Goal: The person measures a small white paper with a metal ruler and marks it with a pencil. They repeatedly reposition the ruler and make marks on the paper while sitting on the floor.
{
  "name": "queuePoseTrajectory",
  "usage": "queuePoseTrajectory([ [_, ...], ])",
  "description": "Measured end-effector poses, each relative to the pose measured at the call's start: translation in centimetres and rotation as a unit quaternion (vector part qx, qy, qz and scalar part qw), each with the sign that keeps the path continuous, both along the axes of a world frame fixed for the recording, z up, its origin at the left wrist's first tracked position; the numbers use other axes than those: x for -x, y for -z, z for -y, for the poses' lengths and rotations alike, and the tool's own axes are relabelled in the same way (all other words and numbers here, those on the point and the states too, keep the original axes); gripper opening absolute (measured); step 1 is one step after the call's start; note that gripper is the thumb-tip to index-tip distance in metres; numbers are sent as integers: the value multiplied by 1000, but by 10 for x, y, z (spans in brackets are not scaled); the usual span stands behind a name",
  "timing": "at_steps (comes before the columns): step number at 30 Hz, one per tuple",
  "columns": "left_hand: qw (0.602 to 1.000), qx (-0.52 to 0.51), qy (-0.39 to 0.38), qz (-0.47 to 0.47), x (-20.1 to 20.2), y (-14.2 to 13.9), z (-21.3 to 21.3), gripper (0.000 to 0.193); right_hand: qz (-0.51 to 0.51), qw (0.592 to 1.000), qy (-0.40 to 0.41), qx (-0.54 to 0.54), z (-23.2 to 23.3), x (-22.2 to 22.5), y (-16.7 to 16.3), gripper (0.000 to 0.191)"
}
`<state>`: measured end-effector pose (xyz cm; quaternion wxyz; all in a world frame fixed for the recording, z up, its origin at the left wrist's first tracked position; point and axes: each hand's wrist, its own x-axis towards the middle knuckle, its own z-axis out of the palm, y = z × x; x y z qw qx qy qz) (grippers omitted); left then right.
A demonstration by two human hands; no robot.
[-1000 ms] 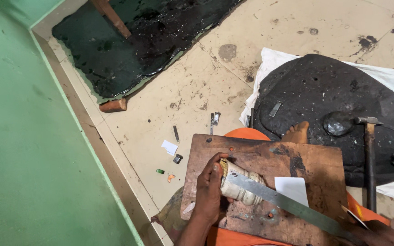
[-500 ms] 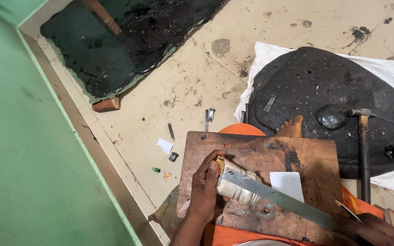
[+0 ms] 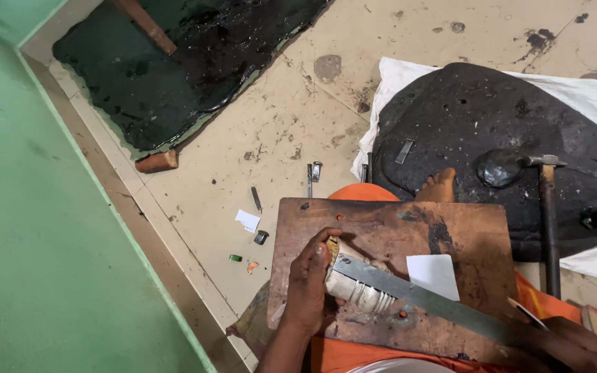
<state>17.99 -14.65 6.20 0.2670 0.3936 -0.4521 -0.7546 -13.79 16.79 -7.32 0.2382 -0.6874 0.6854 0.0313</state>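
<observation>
Left hand (image 3: 309, 290): fingers closed around a pale ribbed cylinder (image 3: 354, 290), pinning it to the board.
Right hand (image 3: 575, 345): closed on the end of a long flat blade (image 3: 423, 298).
Blade: lies across the cylinder.
Board (image 3: 395, 228): brown, on the lap.
Nearby: white paper scrap (image 3: 435, 275); hammer (image 3: 548, 214) on the dark stone slab (image 3: 478, 117).
</observation>
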Motion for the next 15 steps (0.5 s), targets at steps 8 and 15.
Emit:
queuePoseTrajectory([
  [8,1000,2,5,6,0,-1,2,56,62,995,-25,73,4,5,0,46],
  [15,1000,-5,9,-10,1,-1,0,54,91,989,-37,113,11,5,-6,46],
])
